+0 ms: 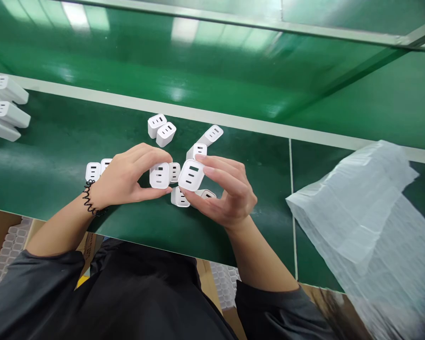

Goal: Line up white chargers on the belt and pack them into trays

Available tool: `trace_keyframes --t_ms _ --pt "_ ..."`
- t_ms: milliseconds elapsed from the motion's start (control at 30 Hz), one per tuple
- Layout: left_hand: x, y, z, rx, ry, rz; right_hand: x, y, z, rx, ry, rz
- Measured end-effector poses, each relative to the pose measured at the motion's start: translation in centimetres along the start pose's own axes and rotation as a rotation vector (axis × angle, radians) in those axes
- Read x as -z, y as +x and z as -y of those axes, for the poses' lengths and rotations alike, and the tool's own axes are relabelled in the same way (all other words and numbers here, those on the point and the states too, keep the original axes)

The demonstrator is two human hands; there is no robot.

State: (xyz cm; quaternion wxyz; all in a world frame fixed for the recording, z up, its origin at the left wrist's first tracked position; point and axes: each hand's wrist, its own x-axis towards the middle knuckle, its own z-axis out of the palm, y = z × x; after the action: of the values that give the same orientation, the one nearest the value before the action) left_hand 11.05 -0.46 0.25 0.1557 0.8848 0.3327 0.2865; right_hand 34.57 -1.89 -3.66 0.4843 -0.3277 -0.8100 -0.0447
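My left hand (122,177) pinches a white USB charger (159,176) between thumb and fingers, its slotted port face turned up toward me. A second white charger (191,175) is gripped by my right hand (230,191), close to the first and tilted, with three port slots showing. Behind and below them, partly covered by the held ones, lie more chargers (180,197) on the green table. Two others (166,134) stand side by side farther back. Past my right fingertips, another charger (212,134) lies on its side. My left wrist partly hides a further pair (92,171).
Several white chargers (12,114) are grouped at the far left of the green tabletop (255,236). A crumpled translucent white sheet (343,208) drapes over the right side. Boxes with clear plastic pieces (225,283) sit below the front edge. A green panel (205,71) rises behind.
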Motion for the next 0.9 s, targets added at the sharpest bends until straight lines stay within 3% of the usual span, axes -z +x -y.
trace_keyframes --t_ms 467,900 --pt "0.05 0.0 -0.1 0.049 0.001 0.006 0.32 0.0 0.16 0.048 -0.043 0.021" --pt "0.16 -0.17 -0.15 0.02 -0.001 -0.015 -0.06 0.21 0.14 -0.025 0.147 0.039"
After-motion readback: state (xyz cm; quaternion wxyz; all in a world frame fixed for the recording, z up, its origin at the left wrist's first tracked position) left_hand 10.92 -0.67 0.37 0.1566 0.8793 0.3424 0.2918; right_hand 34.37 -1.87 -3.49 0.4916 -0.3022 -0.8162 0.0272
